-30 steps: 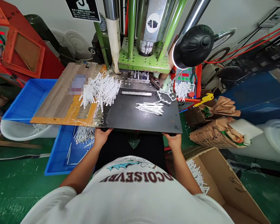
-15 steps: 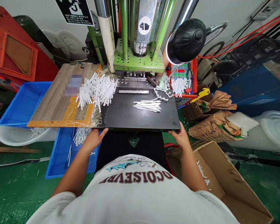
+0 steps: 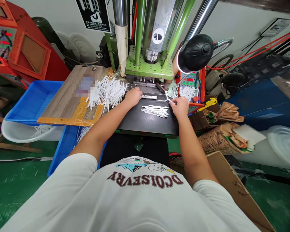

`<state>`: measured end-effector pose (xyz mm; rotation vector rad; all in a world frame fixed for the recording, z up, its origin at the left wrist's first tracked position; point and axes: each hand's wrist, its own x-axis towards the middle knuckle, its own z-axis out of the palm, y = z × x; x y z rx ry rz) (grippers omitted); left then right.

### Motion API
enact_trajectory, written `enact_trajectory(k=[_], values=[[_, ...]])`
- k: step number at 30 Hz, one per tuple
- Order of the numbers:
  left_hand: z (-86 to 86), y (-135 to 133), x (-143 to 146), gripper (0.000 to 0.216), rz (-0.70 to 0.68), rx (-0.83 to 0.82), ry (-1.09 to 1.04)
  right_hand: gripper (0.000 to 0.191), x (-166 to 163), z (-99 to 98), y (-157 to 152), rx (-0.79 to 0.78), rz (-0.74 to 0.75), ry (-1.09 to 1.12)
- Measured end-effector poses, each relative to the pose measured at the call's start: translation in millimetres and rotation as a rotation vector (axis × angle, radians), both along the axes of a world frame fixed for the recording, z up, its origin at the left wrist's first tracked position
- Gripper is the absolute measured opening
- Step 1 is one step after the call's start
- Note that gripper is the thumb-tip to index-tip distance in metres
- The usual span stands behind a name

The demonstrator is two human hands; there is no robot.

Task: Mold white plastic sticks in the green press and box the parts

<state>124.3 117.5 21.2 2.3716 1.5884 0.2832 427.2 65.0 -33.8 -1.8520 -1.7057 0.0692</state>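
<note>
My left hand (image 3: pixel 134 96) is closed around the left end of a narrow pale metal bar (image 3: pixel 149 97) lying on the black metal plate (image 3: pixel 145 123). My right hand (image 3: pixel 180 107) pinches a thin white branched plastic piece (image 3: pixel 167 98) at the plate's right side. Between and below the hands lies a small bundle of white sticks (image 3: pixel 155 111). A large heap of similar white sticks (image 3: pixel 110 91) rests left of my left hand, partly behind my forearm. My fingertips are partly hidden on both sides.
Behind the plate stands a green press (image 3: pixel 151 68). A black lamp (image 3: pixel 197 53) hangs at its right, above a red control box (image 3: pixel 201 87) with white pieces on it. On the left are a wooden board (image 3: pixel 60 96) and a blue tray (image 3: pixel 21 111); a cardboard box (image 3: pixel 234 190) stands at lower right.
Both hands have left the plate's front edge and moved forward over it. The left has taken the metal bar's end, the right the branched piece. The view has shifted slightly.
</note>
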Motion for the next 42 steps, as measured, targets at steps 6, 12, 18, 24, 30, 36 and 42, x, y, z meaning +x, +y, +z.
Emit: enact_trajectory(k=[6,12,18,24,30,36,42], values=[[-10.4,-24.2,-27.1,0.025,0.057,0.016,-0.149,0.043,-12.5,10.6,-38.1,0.0,0.162,-0.031],[-8.5,-113.7,-69.6,0.029,-0.017,0.089,-0.153,0.06,-34.3,1.5,-58.1,-0.144,0.417,-0.1],[-19.7,-163.9,-43.2,0.029,-0.139,0.035,0.009,0.035,-52.5,-11.4,-25.0,-0.154,0.439,0.017],[-20.8,-155.1,-65.9,0.038,0.008,0.109,-0.195,0.034,-66.7,21.9,-25.5,-0.127,0.43,-0.084],[-17.4,-127.5,-149.5,0.037,0.592,0.101,-0.437,0.024,-181.7,60.6,9.5,-0.266,0.6,0.097],[-10.1,-118.1,-139.9,0.037,0.61,-0.053,-0.348,0.011,-295.4,62.6,45.0,-0.48,0.512,0.131],[-0.7,-127.5,-138.1,0.043,0.609,-0.039,-0.283,0.018,-263.7,65.5,35.1,-0.559,0.482,-0.011]])
